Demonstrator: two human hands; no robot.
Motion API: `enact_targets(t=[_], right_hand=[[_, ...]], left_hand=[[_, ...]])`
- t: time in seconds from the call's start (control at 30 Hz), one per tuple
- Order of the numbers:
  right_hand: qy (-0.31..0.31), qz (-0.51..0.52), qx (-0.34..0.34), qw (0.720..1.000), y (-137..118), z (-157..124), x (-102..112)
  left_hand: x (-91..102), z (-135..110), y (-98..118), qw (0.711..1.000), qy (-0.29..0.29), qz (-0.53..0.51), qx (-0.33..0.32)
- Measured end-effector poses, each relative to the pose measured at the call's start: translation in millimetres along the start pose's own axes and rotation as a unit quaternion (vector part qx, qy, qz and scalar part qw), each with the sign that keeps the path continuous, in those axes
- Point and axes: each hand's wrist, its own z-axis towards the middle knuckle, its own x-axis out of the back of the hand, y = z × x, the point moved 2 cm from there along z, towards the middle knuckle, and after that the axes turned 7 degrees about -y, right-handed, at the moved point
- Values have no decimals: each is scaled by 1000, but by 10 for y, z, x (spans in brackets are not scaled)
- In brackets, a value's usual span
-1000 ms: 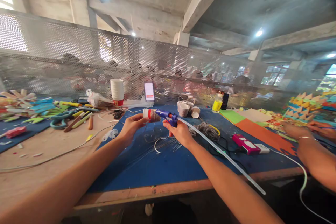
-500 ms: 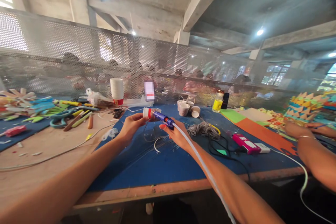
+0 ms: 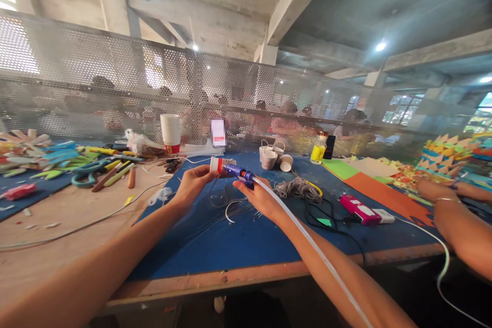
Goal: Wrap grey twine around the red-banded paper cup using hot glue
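My left hand [image 3: 196,180] is closed on a small paper cup [image 3: 216,165], white with a red band, tipped on its side. Grey cord seems to wrap the cup's right part. In my right hand [image 3: 255,192] is a blue hot glue gun [image 3: 239,172], its nozzle end at the cup. A long translucent glue stick [image 3: 292,215] runs out of the gun's back and along my right forearm. Whether the nozzle touches the cup, I cannot tell. Beyond my hands stand several cord-wrapped cups [image 3: 269,156], and a loose bundle of grey cord [image 3: 294,188] lies to the right.
A stack of paper cups [image 3: 170,130] and a phone [image 3: 218,132] stand at the back. Scissors [image 3: 86,173] lie left among craft scraps. On the right are a yellow-labelled bottle [image 3: 318,148], a pink power strip [image 3: 359,210], orange paper [image 3: 388,197] and another person's arm [image 3: 457,220].
The glue gun has shifted slightly at the cup, and the glue stick behind it lies a little further right. Both hands keep their holds.
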Motion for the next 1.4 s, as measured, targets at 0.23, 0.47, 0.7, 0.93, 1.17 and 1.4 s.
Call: enact_targets(t=[0.23, 0.47, 0.7, 0.93, 1.17, 1.4], right_hand=[[10, -27, 12, 1000, 4, 0, -16], [21, -36, 17, 999, 22, 6, -22], [19, -51, 16, 998, 8, 2, -16], [19, -49, 11, 999, 22, 5, -27], [13, -39, 3, 999, 4, 3, -14], [16, -34, 5, 999, 14, 9, -22]], left_hand=[[15, 10, -18, 1000, 3, 22, -7], [22, 25, -45, 1000, 0, 26, -9], [15, 12, -29, 1000, -1, 23, -9], [25, 30, -65, 1000, 5, 18, -8], [30, 27, -79, 1000, -8, 19, -13], [38, 35, -94, 1000, -2, 18, -7]])
